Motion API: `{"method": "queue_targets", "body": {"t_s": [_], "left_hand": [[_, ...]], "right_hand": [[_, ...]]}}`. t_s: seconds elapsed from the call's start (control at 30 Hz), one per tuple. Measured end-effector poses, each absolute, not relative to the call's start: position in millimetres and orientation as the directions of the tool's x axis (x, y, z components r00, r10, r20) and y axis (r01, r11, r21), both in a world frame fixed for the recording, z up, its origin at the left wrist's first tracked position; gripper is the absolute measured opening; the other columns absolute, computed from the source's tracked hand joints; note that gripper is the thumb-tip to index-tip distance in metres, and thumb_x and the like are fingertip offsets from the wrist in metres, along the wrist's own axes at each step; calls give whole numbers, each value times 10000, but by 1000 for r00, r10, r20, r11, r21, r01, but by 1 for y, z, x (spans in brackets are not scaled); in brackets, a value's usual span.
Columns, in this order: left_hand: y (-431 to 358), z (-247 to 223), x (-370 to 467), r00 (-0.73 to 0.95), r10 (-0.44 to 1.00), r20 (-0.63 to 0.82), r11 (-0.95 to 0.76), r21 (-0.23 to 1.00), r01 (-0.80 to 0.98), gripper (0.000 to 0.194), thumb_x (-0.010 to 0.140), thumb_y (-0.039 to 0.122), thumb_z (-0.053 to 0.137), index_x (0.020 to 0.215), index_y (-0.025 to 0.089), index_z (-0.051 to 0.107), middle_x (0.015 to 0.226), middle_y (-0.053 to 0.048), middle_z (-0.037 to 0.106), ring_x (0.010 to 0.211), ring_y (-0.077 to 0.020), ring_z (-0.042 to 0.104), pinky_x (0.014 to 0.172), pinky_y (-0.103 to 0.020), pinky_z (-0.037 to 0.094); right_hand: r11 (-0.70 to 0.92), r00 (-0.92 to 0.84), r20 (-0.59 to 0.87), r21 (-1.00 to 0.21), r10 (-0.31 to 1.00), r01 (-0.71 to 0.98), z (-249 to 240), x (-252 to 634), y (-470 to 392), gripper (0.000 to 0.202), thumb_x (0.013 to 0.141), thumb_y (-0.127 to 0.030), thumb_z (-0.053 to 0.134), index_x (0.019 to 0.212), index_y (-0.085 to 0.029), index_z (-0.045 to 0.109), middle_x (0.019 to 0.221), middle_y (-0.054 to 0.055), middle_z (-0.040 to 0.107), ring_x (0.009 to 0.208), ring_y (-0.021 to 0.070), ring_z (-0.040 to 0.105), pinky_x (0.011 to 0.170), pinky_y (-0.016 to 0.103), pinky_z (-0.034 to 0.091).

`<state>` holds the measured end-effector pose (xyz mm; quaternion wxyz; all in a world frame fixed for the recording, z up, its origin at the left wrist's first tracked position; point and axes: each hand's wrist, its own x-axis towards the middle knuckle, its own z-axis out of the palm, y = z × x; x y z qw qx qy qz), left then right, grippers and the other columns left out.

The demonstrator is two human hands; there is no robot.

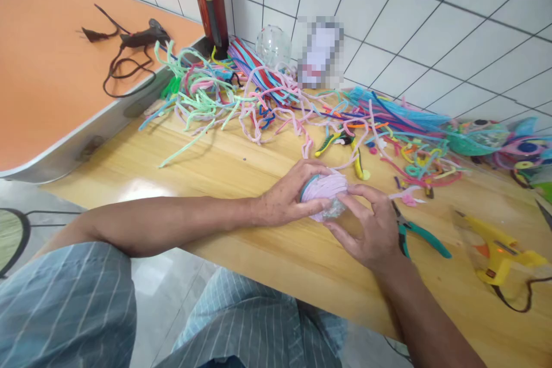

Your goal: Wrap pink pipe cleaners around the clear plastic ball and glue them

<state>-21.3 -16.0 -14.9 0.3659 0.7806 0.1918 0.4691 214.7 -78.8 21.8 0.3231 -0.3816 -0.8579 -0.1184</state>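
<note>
My left hand [287,195] is closed round a clear plastic ball wrapped in pale lilac pipe cleaners [326,187], held just above the wooden table. A bare, see-through patch shows low on the ball's right side, and a thin teal edge shows at its left. The thumb and fingers of my right hand [373,224] grip the ball's right side; whether they also pinch a stem end is too small to tell. Cutting pliers with teal handles [426,238] lie partly behind my right hand. Next to them is a small pink and white piece [409,198].
Heaped pipe cleaners [207,98] line the tiled wall, with yellow-black pliers [357,158] before them. A yellow glue gun [495,247] with a cord lies at right. Behind stand a clear ball [273,46], a red flask [210,3] and a phone [321,52]. An orange table [52,69] adjoins at left.
</note>
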Motion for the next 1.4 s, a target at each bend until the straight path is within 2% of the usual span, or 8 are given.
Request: {"method": "queue_targets", "body": {"t_s": [0.37,0.67,0.83,0.97,1.23,1.4], "left_hand": [[-18,-12,-21,475,647,596,-656,753,-53,508,1029,410,694,1472,267,490,1439,-138,597,1408,-280,585,1220,-507,507],[-19,-13,-19,474,625,621,-681,730,-59,518,1033,423,686,1479,263,478,1449,-146,581,1432,-284,563,1228,-514,499],[-19,-13,-20,480,655,584,-644,764,-51,525,1029,431,685,1490,267,496,1456,-142,590,1421,-295,570,1240,-531,479],[-19,-12,-21,507,654,561,-631,775,-43,532,1025,452,681,1492,269,505,1474,-147,591,1453,-312,544,1257,-553,457],[-18,-14,-20,504,609,612,-698,715,-25,545,1021,434,694,1494,266,480,1460,-147,597,1457,-299,543,1238,-530,487],[-16,-15,-19,482,621,618,-684,728,-53,548,1014,425,711,1482,261,478,1443,-150,600,1419,-290,580,1235,-526,485]], "right_hand": [[679,-499,634,-55,591,732,21,212,-78,686,953,-386,778,1553,-214,494,1275,167,658,1145,315,682,947,478,615],[680,-549,611,26,570,733,25,213,-78,685,962,-377,770,1551,-180,481,1247,169,638,1162,316,658,968,469,605],[676,-569,587,50,576,735,25,211,-80,622,969,-406,758,1501,-198,511,1282,178,604,1188,331,640,976,490,599],[660,-538,579,-1,613,751,26,210,-82,617,985,-455,730,1509,-218,507,1290,175,605,1178,329,641,963,491,593],[644,-528,573,-1,627,765,25,211,-84,641,987,-478,722,1546,-257,500,1273,155,620,1144,317,647,946,486,586],[628,-525,585,33,619,777,30,211,-85,698,996,-477,716,1583,-188,473,1288,194,674,1159,324,679,947,465,595]]}}
